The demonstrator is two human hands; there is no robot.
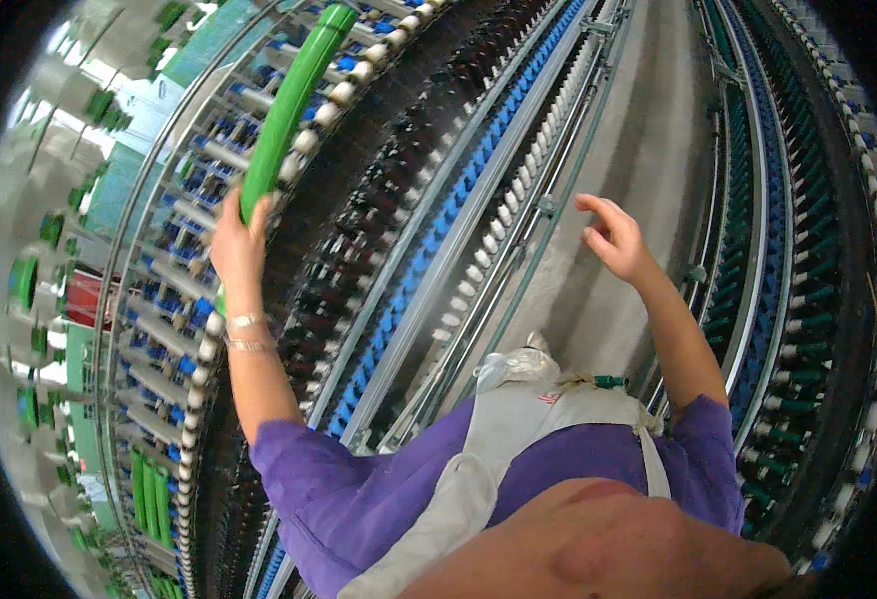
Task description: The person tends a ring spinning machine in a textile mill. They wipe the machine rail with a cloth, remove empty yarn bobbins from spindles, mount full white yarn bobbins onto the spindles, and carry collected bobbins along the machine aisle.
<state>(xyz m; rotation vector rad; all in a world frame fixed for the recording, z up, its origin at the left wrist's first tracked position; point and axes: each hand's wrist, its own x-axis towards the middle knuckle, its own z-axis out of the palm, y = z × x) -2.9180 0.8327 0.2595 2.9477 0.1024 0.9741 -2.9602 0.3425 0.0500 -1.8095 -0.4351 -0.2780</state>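
Observation:
My left hand point(238, 245) is wrapped round the lower part of a long green plastic tube point(294, 110). The tube slants up and away over the upper rack point(209, 150) of the left machine, with a collar at its far end. A small length of green also shows below my wrist. My right hand point(613, 240) hangs in the air over the aisle, fingers bent and apart from the thumb, with nothing visible in it. Nearest below it on the left runs the rail point(548, 205) of the left machine.
Rows of dark bobbins point(359, 210), a blue strip point(458, 185) and white spindle tips point(503, 215) line the left machine. Green-bobbin spindles point(813, 295) line the right machine. Between them lies the grey aisle floor point(648, 110). Several green tubes point(149, 494) rest at lower left. My white apron point(518, 414) hangs in front.

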